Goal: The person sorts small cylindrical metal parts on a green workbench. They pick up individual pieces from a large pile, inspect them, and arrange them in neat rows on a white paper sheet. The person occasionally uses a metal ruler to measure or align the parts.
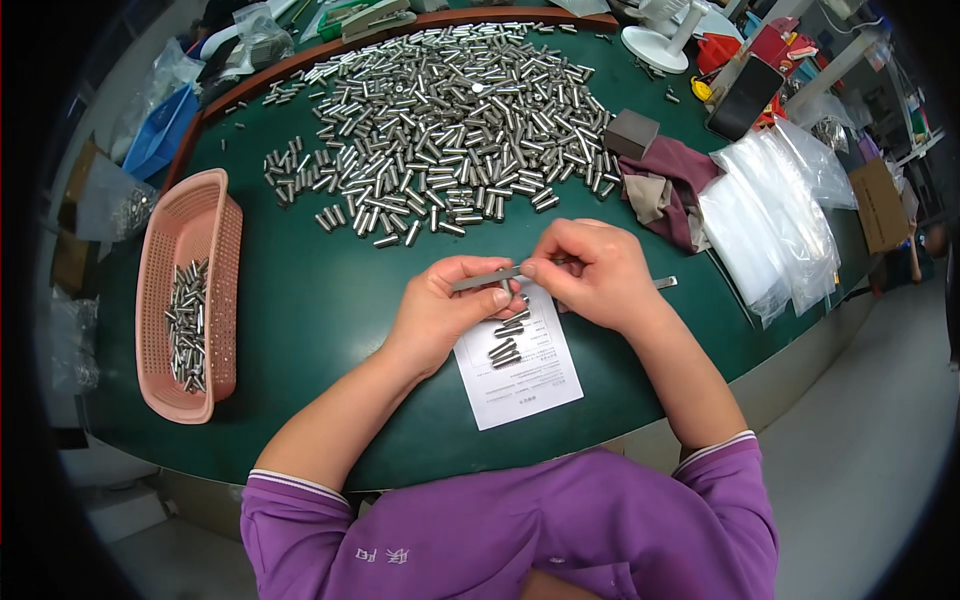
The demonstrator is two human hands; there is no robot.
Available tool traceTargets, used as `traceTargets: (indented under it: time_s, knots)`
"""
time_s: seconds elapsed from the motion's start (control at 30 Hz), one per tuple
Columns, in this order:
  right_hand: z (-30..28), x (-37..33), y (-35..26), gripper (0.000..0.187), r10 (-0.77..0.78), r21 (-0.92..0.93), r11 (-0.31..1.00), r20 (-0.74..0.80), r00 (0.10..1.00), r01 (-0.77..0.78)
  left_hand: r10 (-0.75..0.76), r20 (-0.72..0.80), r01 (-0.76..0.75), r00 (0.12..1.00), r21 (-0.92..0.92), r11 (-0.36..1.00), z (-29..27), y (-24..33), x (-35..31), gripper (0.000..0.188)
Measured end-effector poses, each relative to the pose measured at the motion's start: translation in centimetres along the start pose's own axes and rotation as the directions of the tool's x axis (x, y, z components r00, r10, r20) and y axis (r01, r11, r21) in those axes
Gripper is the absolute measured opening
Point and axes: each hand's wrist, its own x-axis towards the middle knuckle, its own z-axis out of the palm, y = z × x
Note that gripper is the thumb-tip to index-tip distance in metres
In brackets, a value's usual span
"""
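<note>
- The flat grey strip [488, 278] is in front of the person, above the upper part of the sheet of paper [535, 395]. Its long axis goes across the body, and the right end is a little farther away than the left end.
- The left hand [440, 312] is closed, and its thumb and fingers seem to pinch the strip along its left part. Just below the strip, a short metal piece shows at these fingertips; I cannot tell how firmly it is held.
- The right hand [592, 272] pinches the right end of the strip between thumb and bent forefinger. The other fingers are curled and partly hidden.
- Both hands are near each other, with the strip between them.
- The loose pins [505, 353] lie on the paper, on the body side of the strip. The left hand is nearer to them.
- The big pile of pins [450, 130] lies beyond both hands.
</note>
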Motion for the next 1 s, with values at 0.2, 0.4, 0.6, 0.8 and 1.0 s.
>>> traceTargets:
  time_s: [0.2,0.4,0.6,0.8,1.0]
  knots:
    - [-2.2,0.1,1.3,0.018,0.128,0.072,0.989,0.007,0.992,-0.128,0.03,0.037,-0.029,0.999,-0.045,0.999,-0.9,-0.6,0.1,0.033]
    - [-1.2,-0.2,1.1,0.019,0.128,0.147,0.98,0.036,0.991,-0.132,0.009,0.034,-0.007,0.999,-0.049,0.999,-0.5,-0.3,0.3,0.034]
    - [-0.1,0.1,-0.1,0.017,0.079,0.039,0.996,0.029,0.996,-0.08,0.01,0.006,-0.009,1.0,-0.023,1.0,-0.4,-0.3,-0.2,0.034]
    - [0.8,0.1,-1.1,0.018,-0.018,0.031,0.999,-0.011,1.0,0.018,0.012,-0.008,-0.013,1.0,-0.035,0.999,-0.2,-0.3,0.0,0.033]
    - [-2.0,-0.3,2.7,0.019,0.159,0.135,0.979,-0.027,0.987,-0.154,0.066,0.033,-0.062,0.997,-0.095,0.994,-1.0,-0.7,0.1,0.032]
